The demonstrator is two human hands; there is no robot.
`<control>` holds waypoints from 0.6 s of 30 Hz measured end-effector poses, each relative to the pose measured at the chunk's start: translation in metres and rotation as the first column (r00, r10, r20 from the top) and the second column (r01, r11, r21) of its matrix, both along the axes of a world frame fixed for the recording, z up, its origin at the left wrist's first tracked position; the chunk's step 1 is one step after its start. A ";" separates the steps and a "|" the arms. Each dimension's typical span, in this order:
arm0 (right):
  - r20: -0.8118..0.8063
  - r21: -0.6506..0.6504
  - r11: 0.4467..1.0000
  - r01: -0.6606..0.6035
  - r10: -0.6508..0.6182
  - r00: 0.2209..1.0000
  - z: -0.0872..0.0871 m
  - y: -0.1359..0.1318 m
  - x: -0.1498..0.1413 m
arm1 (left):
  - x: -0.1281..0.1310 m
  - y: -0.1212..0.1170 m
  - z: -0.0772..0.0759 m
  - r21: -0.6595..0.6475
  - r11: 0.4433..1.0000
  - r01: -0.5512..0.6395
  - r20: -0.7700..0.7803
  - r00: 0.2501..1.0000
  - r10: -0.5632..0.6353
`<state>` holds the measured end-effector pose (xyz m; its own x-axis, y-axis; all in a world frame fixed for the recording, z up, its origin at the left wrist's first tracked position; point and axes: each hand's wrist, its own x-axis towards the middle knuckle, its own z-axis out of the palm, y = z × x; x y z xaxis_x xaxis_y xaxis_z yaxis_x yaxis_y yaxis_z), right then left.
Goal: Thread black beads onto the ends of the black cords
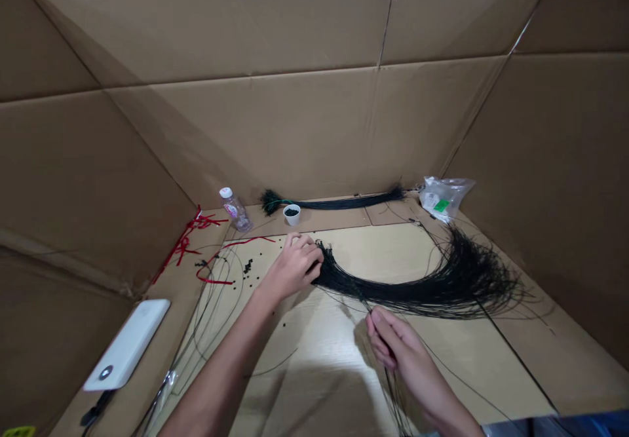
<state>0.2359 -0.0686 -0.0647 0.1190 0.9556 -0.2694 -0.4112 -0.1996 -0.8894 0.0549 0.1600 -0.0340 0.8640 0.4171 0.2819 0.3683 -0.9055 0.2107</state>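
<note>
Several cardboard panels (295, 135) box in our desk (472, 371); across it sweeps a fan of thin black wires (442, 286), with a second wire bundle (344, 204) behind it. Our left hand (295, 266) closes on the fan's gathered end; our right hand (388, 339) pinches loose wire strands (393, 391), well apart from it. Black beads (248, 266) lie scattered nearby.

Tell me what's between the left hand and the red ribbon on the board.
In the head view, small black beads and a few thin black wires lie on the pale board between the left hand and the red ribbon.
</note>
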 end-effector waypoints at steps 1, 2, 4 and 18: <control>0.041 0.023 1.000 -0.004 0.004 0.999 0.006 0.002 0.001 | -0.007 -0.011 0.008 -0.004 1.000 -0.002 0.012 1.000 0.002; 0.086 0.045 0.999 -0.009 0.005 0.996 0.011 0.005 0.003 | -0.014 -0.024 0.017 -0.018 1.000 -0.002 0.024 1.000 0.002; 0.206 0.107 0.994 -0.018 -0.005 0.979 0.021 0.010 0.004 | -0.027 -0.053 0.032 -0.064 0.998 -0.001 0.062 0.998 0.005; 0.631 0.154 0.833 -0.532 0.331 0.702 0.047 0.015 -0.037 | -0.068 -0.138 0.047 -0.250 0.965 0.078 0.398 0.917 0.029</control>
